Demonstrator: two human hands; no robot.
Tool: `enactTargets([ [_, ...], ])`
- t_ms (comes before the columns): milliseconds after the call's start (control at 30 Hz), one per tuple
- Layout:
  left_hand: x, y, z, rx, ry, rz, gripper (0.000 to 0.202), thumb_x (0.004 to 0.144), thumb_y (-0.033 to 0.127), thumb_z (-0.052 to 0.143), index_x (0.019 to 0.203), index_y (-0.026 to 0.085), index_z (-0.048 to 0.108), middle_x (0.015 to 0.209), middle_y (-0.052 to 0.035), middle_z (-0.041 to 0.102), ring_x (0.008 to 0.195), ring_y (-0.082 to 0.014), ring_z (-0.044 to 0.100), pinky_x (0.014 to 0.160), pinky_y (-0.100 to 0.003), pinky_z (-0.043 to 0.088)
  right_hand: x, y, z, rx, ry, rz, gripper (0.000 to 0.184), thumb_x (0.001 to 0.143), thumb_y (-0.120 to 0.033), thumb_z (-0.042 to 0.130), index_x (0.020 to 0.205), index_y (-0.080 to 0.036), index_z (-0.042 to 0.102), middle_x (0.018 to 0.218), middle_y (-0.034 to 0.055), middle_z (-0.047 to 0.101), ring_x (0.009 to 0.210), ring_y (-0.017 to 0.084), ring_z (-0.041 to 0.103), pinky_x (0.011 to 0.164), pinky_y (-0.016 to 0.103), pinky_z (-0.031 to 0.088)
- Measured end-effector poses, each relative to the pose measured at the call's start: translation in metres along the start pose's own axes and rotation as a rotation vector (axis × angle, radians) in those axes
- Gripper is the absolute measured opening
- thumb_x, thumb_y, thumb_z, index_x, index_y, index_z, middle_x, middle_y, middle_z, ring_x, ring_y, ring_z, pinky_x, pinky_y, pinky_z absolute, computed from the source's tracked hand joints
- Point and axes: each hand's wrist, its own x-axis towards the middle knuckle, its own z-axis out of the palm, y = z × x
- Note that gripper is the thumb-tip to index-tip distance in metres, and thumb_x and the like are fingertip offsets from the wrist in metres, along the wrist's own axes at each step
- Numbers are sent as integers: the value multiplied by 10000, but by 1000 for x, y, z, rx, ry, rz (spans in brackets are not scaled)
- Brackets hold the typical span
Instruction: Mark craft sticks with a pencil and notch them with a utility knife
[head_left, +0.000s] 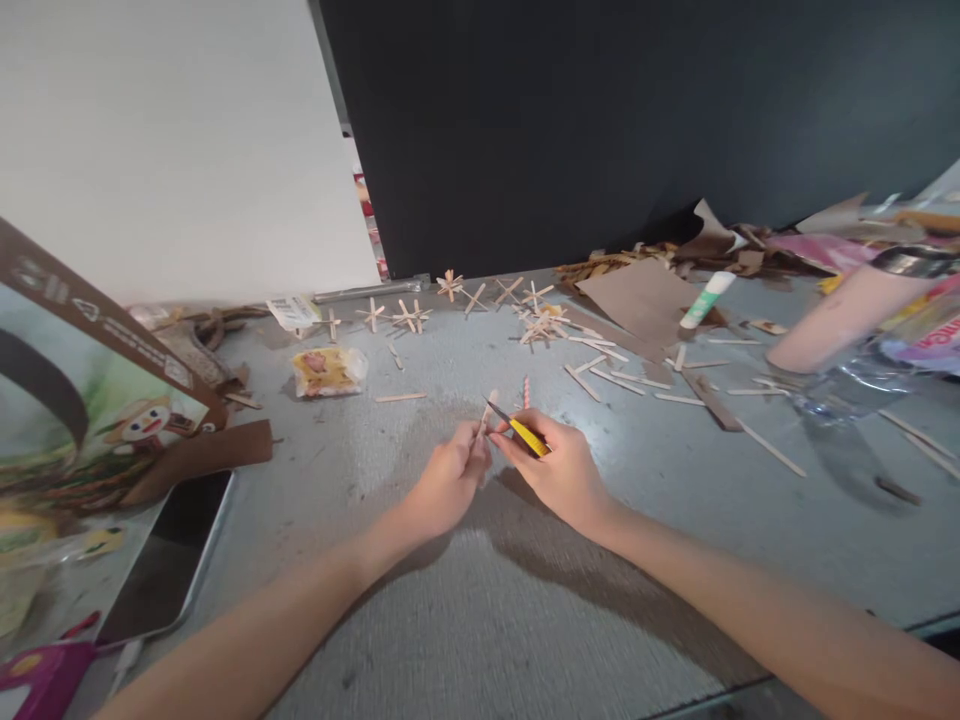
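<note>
My left hand (450,478) is closed in a pinch on a thin wooden stick (488,407) that points up and away from me. My right hand (559,462) grips a yellow-handled cutter (525,433), and its dark blade tip meets the stick near my left fingers. Both hands hover just above the grey table (480,600) at its middle. A short pink striped stick (526,391) lies right behind them.
Several star-shaped stick assemblies (409,316) and loose sticks (622,380) lie at the back. Cardboard sheets (637,298), a glue tube (707,298) and a pink bottle (847,315) sit back right. A snack packet (328,370), a phone (171,555) and a printed box (82,400) are at the left.
</note>
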Motion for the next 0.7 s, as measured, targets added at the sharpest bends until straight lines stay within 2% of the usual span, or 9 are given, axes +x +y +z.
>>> enactTargets([
  [200, -1, 4, 1, 120, -46, 45, 183, 1020, 338, 368, 1020, 202, 490, 676, 60, 456, 601, -117, 443, 609, -253, 365, 0, 6, 4, -70, 40, -110, 150, 926, -351, 656, 933, -211, 712, 852, 62, 780, 723, 195, 723, 692, 284, 530],
  [333, -2, 5, 0, 157, -68, 64, 164, 1026, 329, 355, 1020, 207, 464, 708, 55, 475, 605, -116, 474, 613, -253, 362, -1, 8, 4, -95, 50, -143, 159, 945, -355, 646, 944, -209, 708, 861, 64, 785, 725, 194, 729, 688, 283, 535],
  [700, -2, 5, 1, 168, -40, 40, 154, 1024, 332, 368, 1015, 216, 468, 668, 60, 454, 571, -125, 440, 581, -247, 350, -1, 7, 5, -146, -68, -48, 222, 986, -399, 540, 1003, -210, 658, 871, 76, 760, 728, 209, 715, 655, 288, 509],
])
